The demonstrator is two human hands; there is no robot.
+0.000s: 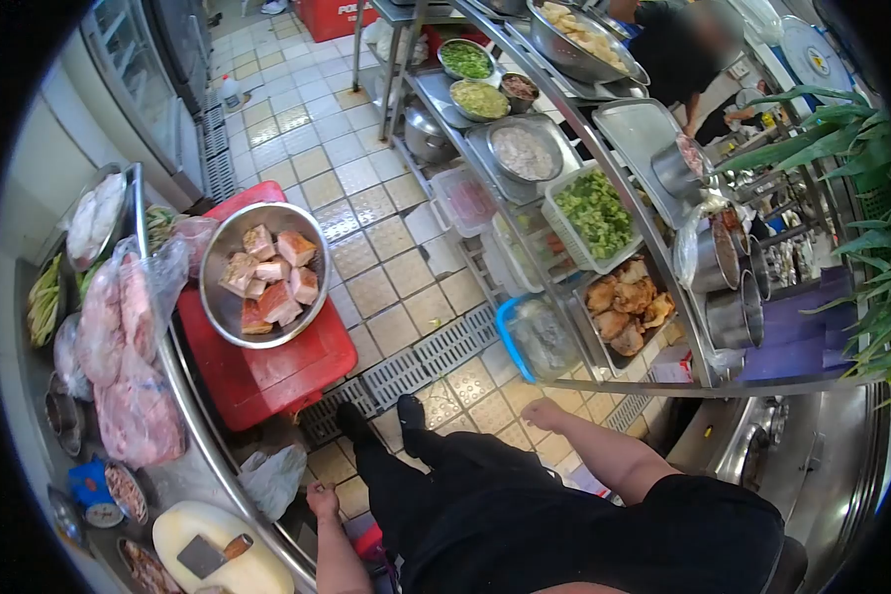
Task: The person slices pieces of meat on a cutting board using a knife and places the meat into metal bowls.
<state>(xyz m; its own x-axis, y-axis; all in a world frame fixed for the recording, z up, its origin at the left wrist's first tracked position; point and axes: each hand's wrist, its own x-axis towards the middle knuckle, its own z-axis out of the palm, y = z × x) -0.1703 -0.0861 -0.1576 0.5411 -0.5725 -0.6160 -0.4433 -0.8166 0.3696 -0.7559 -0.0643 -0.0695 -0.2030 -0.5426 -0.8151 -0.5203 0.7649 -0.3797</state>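
Observation:
My left hand (322, 499) hangs low beside the steel counter (208, 428), near a pale plastic bag (273, 481). Its fingers are loosely curled and slightly apart, with nothing visible in them. Over the tiled floor, my right hand (542, 416) is relaxed and empty, close to the lower end of the shelf rack (604, 387). Ahead and to the left, a steel bowl (312, 315) of meat chunks (279, 301) rests on a red lid (230, 374). A cleaver (202, 557) lies on a round cutting board (175, 523).
Bagged meat (139, 421) lies on the left counter. The rack holds chopped greens (594, 213), browned meat pieces (624, 302) and several bowls. A blue-rimmed tub (506, 337) stands at its lower end. Another person (668, 54) is beyond the rack; long green leaves (841, 134) hang at right.

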